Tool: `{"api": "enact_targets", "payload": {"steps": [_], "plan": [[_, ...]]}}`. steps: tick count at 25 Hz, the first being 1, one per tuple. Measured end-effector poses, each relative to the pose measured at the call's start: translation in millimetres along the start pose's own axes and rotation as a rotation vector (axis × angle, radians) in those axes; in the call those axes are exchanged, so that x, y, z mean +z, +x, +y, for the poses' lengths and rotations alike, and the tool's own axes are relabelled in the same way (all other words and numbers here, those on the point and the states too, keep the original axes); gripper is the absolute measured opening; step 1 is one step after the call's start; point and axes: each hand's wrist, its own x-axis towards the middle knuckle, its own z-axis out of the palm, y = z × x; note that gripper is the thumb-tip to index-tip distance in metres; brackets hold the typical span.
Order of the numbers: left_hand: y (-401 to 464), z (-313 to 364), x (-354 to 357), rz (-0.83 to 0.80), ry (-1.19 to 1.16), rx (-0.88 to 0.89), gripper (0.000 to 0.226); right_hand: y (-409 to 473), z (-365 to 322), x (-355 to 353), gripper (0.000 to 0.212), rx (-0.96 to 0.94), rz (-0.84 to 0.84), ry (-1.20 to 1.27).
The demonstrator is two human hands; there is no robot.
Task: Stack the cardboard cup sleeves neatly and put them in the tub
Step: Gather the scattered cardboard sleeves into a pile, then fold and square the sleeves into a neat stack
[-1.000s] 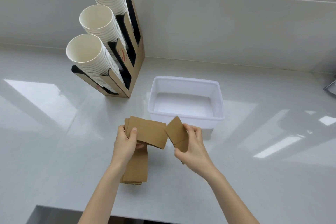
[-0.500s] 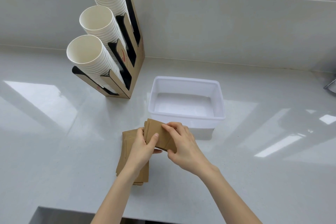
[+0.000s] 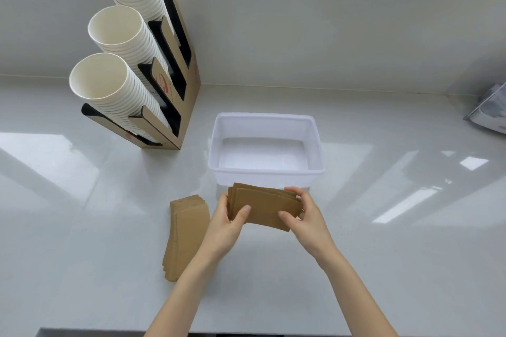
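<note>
In the head view, just below the middle of the frame, both hands hold one small bundle of cardboard cup sleeves in the air. The left hand pinches its left end, thumb on the near face. The right hand closes on the right end, thumb in front and fingers behind. The edges of the bundle are fanned a little at the upper left corner, so the step in hand looks like squaring it up. To do that well, I would loosen the pinch slightly, press the two ends toward each other and tap the long edge on the white counter until the layers sit flush.

A second pile of sleeves lies flat on the counter at lower left of centre, just beside the left wrist, its layers also slightly offset. It probably needs joining to the held bundle or its own trip.

The white plastic tub stands directly behind the hands, centre frame, with nothing in it. Nothing lies between hands and tub, though its near rim has to be cleared.

At upper left a cardboard cup dispenser holds three slanted rows of white paper cups, well apart from the tub. A grey object at the right edge is too cropped to identify.
</note>
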Motion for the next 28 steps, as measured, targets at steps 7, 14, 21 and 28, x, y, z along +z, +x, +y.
{"api": "enact_targets", "payload": {"steps": [7, 14, 21, 28], "plan": [[2, -21, 23, 0.005, 0.244, -0.012, 0.029, -8, 25, -7, 0.058, -0.173, 0.119, -0.228], [-1, -46, 31, -0.053, 0.478, -0.046, 0.060, -14, 52, -1, 0.048, -0.135, 0.105, -0.263], [2, -43, 38, -0.048, 0.492, -0.068, 0.058, -9, 54, 6, 0.044, -0.145, 0.063, -0.352], [3, -40, 28, 0.052, 0.417, 0.025, 0.015, -5, 50, 3, 0.038, -0.175, 0.150, -0.355]]}}
